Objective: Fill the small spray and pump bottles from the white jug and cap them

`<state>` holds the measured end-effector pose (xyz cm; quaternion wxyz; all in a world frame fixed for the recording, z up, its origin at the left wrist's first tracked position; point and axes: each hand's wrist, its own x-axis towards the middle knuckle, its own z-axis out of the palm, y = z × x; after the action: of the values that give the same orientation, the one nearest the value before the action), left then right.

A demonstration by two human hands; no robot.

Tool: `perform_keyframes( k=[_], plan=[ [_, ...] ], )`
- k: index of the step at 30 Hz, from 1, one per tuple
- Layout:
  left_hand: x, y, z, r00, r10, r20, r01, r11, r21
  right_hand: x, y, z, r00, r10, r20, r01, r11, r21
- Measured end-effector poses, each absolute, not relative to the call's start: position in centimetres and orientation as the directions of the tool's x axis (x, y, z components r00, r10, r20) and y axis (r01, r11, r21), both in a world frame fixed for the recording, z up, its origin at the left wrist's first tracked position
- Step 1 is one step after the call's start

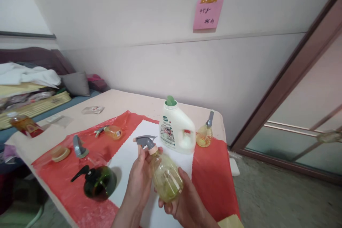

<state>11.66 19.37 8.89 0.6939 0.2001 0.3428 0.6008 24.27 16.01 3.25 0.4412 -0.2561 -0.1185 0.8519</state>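
Both hands hold a yellowish see-through spray bottle, tilted, with a grey trigger head and a pale pink collar. My left hand closes around its neck and upper side. Below it my right hand grips the lower end, fingers wrapped under the base. Just behind stands a white detergent jug with a handle and a green spout at its uncapped neck. A white sheet lies under the hands and the jug. To the jug's right is another yellow spray bottle with a grey head.
On the left, a red cloth carries a dark green pump bottle, a clear bottle with a grey pump, a small orange spray bottle and a round lid. A drink bottle lies farther left. The wall rises behind.
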Motion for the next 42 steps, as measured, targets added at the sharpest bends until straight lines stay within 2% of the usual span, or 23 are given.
perform_keyframes(
  k=[7, 11, 13, 15, 17, 19, 22, 25, 27, 29, 33, 38, 42],
  plan=[
    [11.8, 19.1, 9.1, 0.011, 0.961, -0.275, -0.667, 0.212, 0.714, 24.0, 15.9, 2.6, -0.61, 0.699, -0.373, -0.625, -0.714, -0.315],
    [11.9, 19.1, 8.9, -0.025, 0.954, -0.298, -0.632, 0.216, 0.745, 23.9, 15.9, 2.6, -0.604, 0.681, -0.414, -0.578, -0.732, -0.362],
    [11.8, 19.3, 8.7, -0.072, 0.95, -0.303, -0.629, 0.192, 0.753, 23.8, 16.2, 2.5, -0.561, 0.708, -0.429, -0.525, -0.705, -0.477],
    [11.6, 19.5, 8.4, -0.116, 0.954, -0.276, -0.614, 0.149, 0.775, 24.0, 16.6, 2.3, -0.454, 0.784, -0.423, -0.46, -0.614, -0.642],
    [11.5, 19.6, 8.2, -0.146, 0.959, -0.241, -0.552, 0.123, 0.825, 24.4, 17.0, 2.1, -0.31, 0.884, -0.349, -0.399, -0.454, -0.797],
    [11.6, 19.6, 8.1, -0.153, 0.964, -0.22, -0.428, 0.136, 0.894, 25.1, 17.2, 1.9, -0.203, 0.949, -0.24, -0.353, -0.299, -0.887],
    [12.3, 19.2, 7.9, -0.118, 0.975, -0.191, -0.204, 0.164, 0.965, 25.8, 17.0, 1.9, -0.089, 0.991, -0.099, -0.091, -0.107, -0.99],
    [13.3, 18.6, 7.6, -0.081, 0.993, -0.09, -0.085, 0.083, 0.993, 25.7, 16.6, 2.2, -0.05, 0.999, -0.02, 0.181, -0.011, -0.984],
    [13.7, 18.3, 7.3, -0.075, 0.996, -0.037, -0.035, 0.035, 0.999, 25.4, 16.5, 2.6, -0.066, 0.998, -0.007, 0.234, 0.008, -0.972],
    [13.7, 18.2, 7.0, -0.053, 0.998, -0.043, -0.005, 0.043, 0.999, 25.3, 16.4, 3.1, -0.094, 0.996, -0.007, 0.268, 0.019, -0.963],
    [13.1, 17.9, 6.9, 0.005, 0.994, -0.107, 0.011, 0.107, 0.994, 25.4, 16.3, 4.1, -0.176, 0.984, 0.023, 0.221, 0.062, -0.973],
    [13.0, 18.0, 7.0, 0.103, 0.989, -0.102, -0.033, 0.106, 0.994, 26.4, 16.2, 4.6, -0.213, 0.977, 0.029, 0.121, 0.056, -0.991],
    [12.7, 18.8, 6.7, 0.187, 0.982, -0.023, 0.009, 0.022, 1.0, 29.4, 17.2, 4.9, -0.083, 0.994, 0.065, 0.164, 0.078, -0.983]
  ],
)
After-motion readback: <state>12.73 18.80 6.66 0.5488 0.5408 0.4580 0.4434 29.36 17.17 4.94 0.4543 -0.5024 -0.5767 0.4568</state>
